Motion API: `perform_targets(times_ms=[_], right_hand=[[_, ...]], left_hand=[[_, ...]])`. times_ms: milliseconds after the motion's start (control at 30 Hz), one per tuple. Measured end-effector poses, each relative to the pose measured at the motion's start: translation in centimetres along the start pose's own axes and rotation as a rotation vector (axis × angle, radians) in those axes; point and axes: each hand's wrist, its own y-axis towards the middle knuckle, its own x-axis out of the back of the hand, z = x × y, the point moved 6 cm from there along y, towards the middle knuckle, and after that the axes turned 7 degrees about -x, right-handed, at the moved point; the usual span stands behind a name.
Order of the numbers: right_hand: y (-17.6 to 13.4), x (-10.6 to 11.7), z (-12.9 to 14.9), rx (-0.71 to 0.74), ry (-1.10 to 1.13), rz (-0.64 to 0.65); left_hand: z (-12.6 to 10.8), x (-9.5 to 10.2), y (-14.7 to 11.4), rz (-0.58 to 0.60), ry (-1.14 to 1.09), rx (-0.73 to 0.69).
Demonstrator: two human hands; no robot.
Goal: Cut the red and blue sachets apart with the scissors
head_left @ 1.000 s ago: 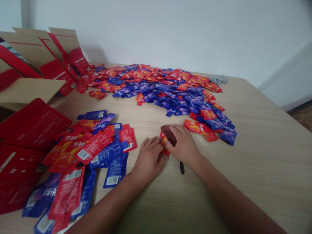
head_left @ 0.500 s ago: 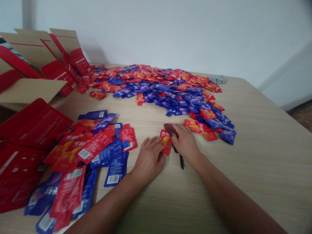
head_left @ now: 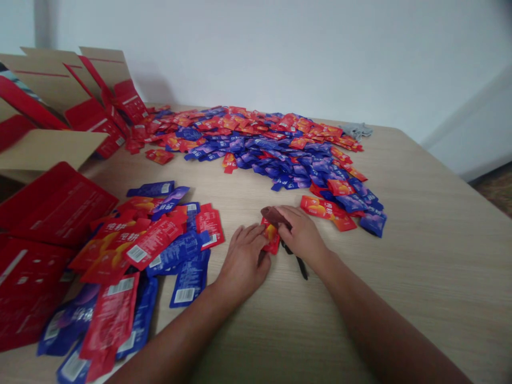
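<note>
Flat on the table, a red sachet [head_left: 272, 242] with an orange fruit print lies between my hands. My left hand [head_left: 245, 256] rests with fingers stretched out, their tips touching the sachet's left edge. Closed around a dark brown cloth-like piece [head_left: 274, 215], my right hand [head_left: 303, 234] is over the sachet's upper right, and the piece covers its top. A black strap [head_left: 302, 266] sticks out below the right hand; whether it joins the brown piece is hidden.
A long heap of red and blue sachets [head_left: 264, 141] stretches across the back of the table [head_left: 400, 256]. More sachets [head_left: 156, 248] are piled at the left, beside open red cardboard boxes [head_left: 52, 208]. A grey cloth [head_left: 356, 129] lies at the back right.
My right hand has tilted and shifted slightly, bringing the brown piece left over the sachet's printed top. The black strap's lower end has swung right. My left hand stays put.
</note>
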Motion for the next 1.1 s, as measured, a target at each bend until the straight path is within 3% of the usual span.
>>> perform_targets(times_ms=[200, 500, 833, 1100], right_hand=[[0.37, 0.18, -0.69, -0.129, -0.056, -0.077], [-0.09, 0.46, 0.04, 0.046, 0.053, -0.02], [0.22, 0.42, -0.1, -0.093, -0.024, -0.089], [-0.27, 0.22, 0.21, 0.056, 0.05, -0.01]], left_hand=[[0.08, -0.04, -0.18, 0.011, 0.015, 0.013], [-0.03, 0.06, -0.03, -0.01, 0.004, -0.01], [-0.05, 0.07, -0.22, -0.003, 0.014, 0.004], [-0.01, 0.0, -0.11, 0.0, 0.007, 0.001]])
